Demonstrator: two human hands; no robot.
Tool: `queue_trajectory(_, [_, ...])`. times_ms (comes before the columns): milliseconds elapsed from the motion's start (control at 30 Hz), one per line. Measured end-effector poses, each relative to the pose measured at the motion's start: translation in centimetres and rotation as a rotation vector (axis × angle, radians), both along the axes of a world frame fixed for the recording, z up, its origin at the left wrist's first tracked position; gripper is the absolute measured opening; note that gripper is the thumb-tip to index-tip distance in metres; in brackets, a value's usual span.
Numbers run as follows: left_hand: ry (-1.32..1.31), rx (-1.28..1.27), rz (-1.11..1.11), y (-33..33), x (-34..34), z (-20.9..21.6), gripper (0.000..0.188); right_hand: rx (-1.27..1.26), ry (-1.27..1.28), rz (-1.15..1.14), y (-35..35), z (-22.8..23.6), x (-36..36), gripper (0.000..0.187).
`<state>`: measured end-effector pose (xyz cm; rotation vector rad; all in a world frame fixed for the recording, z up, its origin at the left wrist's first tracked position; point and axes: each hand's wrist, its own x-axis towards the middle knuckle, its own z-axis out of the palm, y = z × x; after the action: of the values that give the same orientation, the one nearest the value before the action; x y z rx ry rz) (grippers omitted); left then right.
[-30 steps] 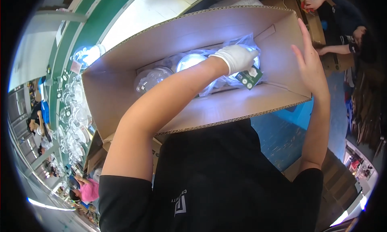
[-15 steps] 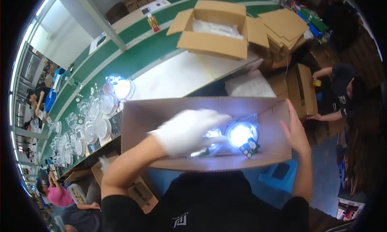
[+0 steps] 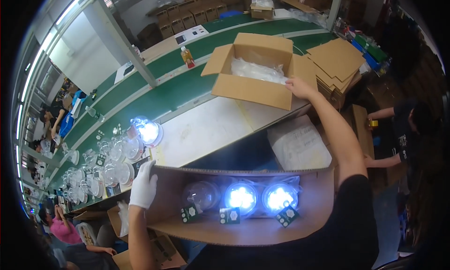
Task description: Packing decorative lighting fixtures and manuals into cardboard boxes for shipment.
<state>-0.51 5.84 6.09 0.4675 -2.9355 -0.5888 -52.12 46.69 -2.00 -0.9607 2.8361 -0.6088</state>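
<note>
A long open cardboard box (image 3: 234, 239) is close in front of me. Inside it, in a row, lie two brightly lit clear round lamps (image 3: 241, 198) (image 3: 280, 198) and an unlit clear dome (image 3: 201, 195). Beside each is a small green-and-white card (image 3: 229, 215). My left hand (image 3: 143, 185), in a white glove, is closed on the box's left rim. My bare right hand (image 3: 301, 88) reaches far forward to the near right corner of a second open carton (image 3: 253, 93), fingers curled beside clear plastic bags (image 3: 258, 71). What those fingers pinch, if anything, is hidden.
Clear domes (image 3: 115, 150) crowd the green bench at left, with one lit lamp (image 3: 146, 131). A bottle (image 3: 187, 57) stands behind. Flat cardboard (image 3: 337, 59) is stacked right of the carton. A white sack (image 3: 300, 141) lies below the bench edge. A co-worker (image 3: 403, 129) handles a box at right.
My left hand has come out of the box to its left rim, uncovering the lamps. My right hand has left the right rim for the far carton. My view has shifted.
</note>
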Motion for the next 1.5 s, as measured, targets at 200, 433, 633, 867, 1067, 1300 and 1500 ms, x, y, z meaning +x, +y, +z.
queue_trajectory(200, [-0.004,0.008,0.192,-0.8,1.5,-2.5,0.065,-0.131,-0.085,-0.033,-10.5,-6.5,-8.5,0.048])
queue_trajectory(433, [-0.004,0.109,0.162,-1.2,-2.8,-2.9,0.067,0.035,0.029,-0.225,-9.1,-8.5,-13.9,0.040])
queue_trajectory(633, [-0.006,0.083,0.197,-2.9,-1.7,-2.7,0.069,-0.648,0.283,-0.194,-12.9,2.5,-7.6,0.031])
queue_trajectory(867, [0.102,0.064,0.189,-2.4,-2.5,-2.8,0.070,-0.894,-0.038,-0.073,-10.8,11.9,1.0,0.054])
queue_trajectory(1067, [0.527,-0.275,-0.104,6.0,-8.5,5.4,0.099,-0.909,-0.441,0.365,-10.5,19.4,17.7,0.039])
queue_trajectory(1300, [0.746,-0.364,-0.532,11.6,-10.5,8.3,0.030,-0.679,-0.812,0.654,-7.2,19.6,31.8,0.034])
queue_trajectory(1500, [0.843,-0.495,-0.640,8.0,-4.3,8.1,0.035,0.113,0.057,0.662,-0.6,20.0,35.1,0.061])
